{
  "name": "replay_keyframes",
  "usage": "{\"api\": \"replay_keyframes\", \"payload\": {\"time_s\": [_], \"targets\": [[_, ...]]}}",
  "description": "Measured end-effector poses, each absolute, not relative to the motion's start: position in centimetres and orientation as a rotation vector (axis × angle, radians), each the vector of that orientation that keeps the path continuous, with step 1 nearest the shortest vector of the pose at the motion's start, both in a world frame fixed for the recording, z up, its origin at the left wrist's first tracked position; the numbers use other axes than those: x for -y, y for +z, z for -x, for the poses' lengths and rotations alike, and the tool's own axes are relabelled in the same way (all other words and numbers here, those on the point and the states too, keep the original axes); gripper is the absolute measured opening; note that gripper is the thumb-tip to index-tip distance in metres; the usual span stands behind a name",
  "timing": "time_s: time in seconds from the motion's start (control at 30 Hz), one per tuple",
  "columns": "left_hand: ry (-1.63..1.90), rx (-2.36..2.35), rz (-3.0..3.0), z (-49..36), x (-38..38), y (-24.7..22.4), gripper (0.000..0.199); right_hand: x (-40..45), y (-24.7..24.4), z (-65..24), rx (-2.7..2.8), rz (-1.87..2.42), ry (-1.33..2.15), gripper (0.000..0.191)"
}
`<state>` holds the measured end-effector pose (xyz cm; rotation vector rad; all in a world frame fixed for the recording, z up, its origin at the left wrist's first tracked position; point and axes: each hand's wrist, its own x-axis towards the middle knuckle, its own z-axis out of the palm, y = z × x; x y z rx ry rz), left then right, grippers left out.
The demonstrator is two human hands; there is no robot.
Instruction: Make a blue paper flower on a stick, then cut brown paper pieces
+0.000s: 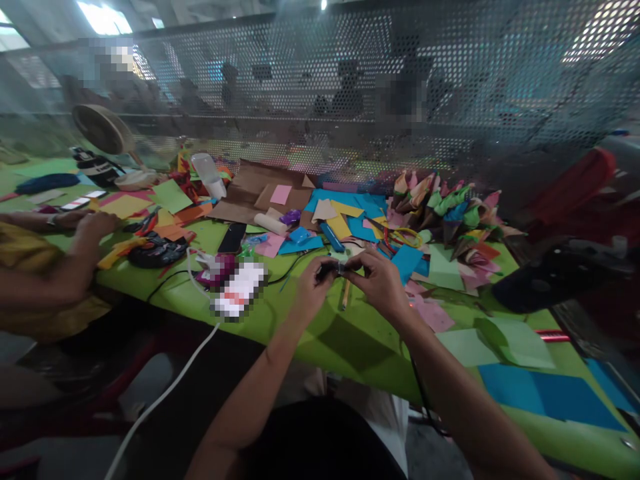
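My left hand point(314, 288) and my right hand point(379, 281) meet above the green table, fingers pinched on a small dark piece with a shiny middle point(341, 267). Its kind is too small to tell, and my fingertips hide part of it. Under my hands, a yellowish pencil-like stick point(345, 293) lies on the tabletop. Just behind them is a dark blue bar-shaped thing point(332, 237). Blue paper point(407, 262) lies close to my right hand.
Folded paper cones point(445, 207) crowd the back right, before a perforated metal screen point(320, 87). A phone point(240, 290) with a white cable lies left, near a black phone point(233, 238). A black bottle point(545, 277) lies right. A co-worker's hand point(95, 223) is at far left.
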<state>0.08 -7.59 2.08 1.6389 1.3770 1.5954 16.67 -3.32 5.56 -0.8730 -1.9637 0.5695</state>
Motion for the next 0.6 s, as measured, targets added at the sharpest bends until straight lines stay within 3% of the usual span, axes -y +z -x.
{"api": "replay_keyframes", "payload": {"time_s": [0.6], "targets": [[1.450,-1.278,-1.357,0.38,7.56,2.22,0.023,3.13,5.46,-16.86,1.986,0.762,0.600,0.010]]}}
